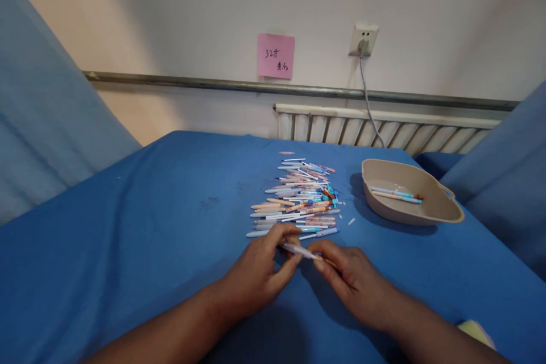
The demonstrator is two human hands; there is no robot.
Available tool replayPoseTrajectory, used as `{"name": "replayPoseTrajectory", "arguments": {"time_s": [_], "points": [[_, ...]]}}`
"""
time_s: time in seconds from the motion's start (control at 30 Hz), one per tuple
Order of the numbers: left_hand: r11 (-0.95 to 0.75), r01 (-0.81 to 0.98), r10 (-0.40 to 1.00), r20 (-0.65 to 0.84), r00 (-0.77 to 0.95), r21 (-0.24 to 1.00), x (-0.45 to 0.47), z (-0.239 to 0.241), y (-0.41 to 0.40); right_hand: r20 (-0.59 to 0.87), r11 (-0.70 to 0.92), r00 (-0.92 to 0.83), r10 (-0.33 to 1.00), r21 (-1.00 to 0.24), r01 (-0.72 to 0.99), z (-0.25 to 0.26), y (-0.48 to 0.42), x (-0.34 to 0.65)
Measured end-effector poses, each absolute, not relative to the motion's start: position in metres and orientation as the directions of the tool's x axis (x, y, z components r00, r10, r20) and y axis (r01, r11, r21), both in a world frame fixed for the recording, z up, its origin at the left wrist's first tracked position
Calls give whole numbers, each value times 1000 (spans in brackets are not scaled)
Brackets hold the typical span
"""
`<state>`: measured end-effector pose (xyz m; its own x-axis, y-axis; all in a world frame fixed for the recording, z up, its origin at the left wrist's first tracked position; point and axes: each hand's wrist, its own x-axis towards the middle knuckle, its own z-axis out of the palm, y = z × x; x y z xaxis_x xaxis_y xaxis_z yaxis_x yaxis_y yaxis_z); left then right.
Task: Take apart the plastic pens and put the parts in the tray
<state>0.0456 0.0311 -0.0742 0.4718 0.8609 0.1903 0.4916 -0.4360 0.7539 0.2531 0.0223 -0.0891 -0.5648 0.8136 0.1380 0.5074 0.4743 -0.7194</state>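
My left hand is closed around a pale pen between thumb and fingers. At the pen's right end, the fingertips of my right hand pinch it; a small orange-brown part shows there, and the rest is covered by the fingers. Just beyond both hands lies a long pile of pens and pen parts: pale barrels, white refills and pieces with blue, brown and pink ends. The nearest pieces lie close to my left fingers.
To the right stands a beige plastic basin with a few pens inside. White scraps lie between pile and basin on the blue cloth. A yellow pad is partly behind my right forearm. Curtains hang at both sides.
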Motion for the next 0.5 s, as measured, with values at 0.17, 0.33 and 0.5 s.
{"name": "replayPoseTrajectory", "arguments": {"time_s": [0.17, 0.33, 0.5], "points": [[-378, 457, 889, 179, 421, 805, 44, -76, 34, 134, 474, -562, 816, -712, 518, -92, 24, 254], [-377, 457, 891, 180, 418, 805, 44, -75, 34, 170, 493, -549, 818, -699, 518, -95, 24, 252], [-388, 498, 876, 142, 461, 776, 44, -71, 37, 214, 561, -563, 799, -603, 567, -97, 23, 253]]}}
